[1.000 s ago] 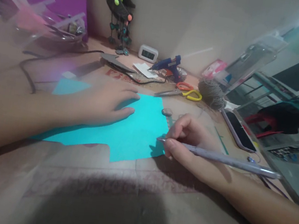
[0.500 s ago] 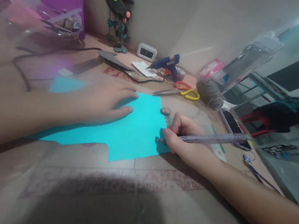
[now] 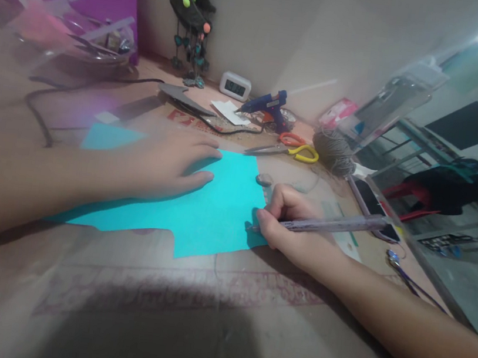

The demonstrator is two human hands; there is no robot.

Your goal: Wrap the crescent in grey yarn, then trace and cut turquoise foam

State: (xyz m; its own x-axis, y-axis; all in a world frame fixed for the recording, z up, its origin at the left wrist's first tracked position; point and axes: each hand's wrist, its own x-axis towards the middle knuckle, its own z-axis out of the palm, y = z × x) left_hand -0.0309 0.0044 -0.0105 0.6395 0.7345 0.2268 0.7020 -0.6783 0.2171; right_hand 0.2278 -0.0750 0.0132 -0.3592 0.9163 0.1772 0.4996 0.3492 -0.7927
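A bright turquoise sheet (image 3: 211,216), cut with a notch along its near edge, lies flat on the table. My left hand (image 3: 174,161) rests on it palm down, fingers stretched out and thumb apart. Near the sheet's right edge, my right hand (image 3: 288,224) is closed around a greyish-purple pen (image 3: 335,222). The pen's tip points down and left at the sheet, and its back end slants up to the right. Whether the tip touches the surface I cannot tell. A small greyish lump (image 3: 264,179) sits just beyond my right hand, by the sheet's edge.
Behind the sheet lie yellow-handled scissors (image 3: 305,153), a blue glue gun (image 3: 271,106) with its cord, and a white digital clock (image 3: 235,86). Grey yarn (image 3: 334,151) and a phone (image 3: 371,203) are at the right. A plastic-wrapped bowl (image 3: 87,60) stands at the back left.
My right hand and the pen have shifted slightly left over the sheet. My left hand keeps its place on the sheet. The camera view has moved a little.
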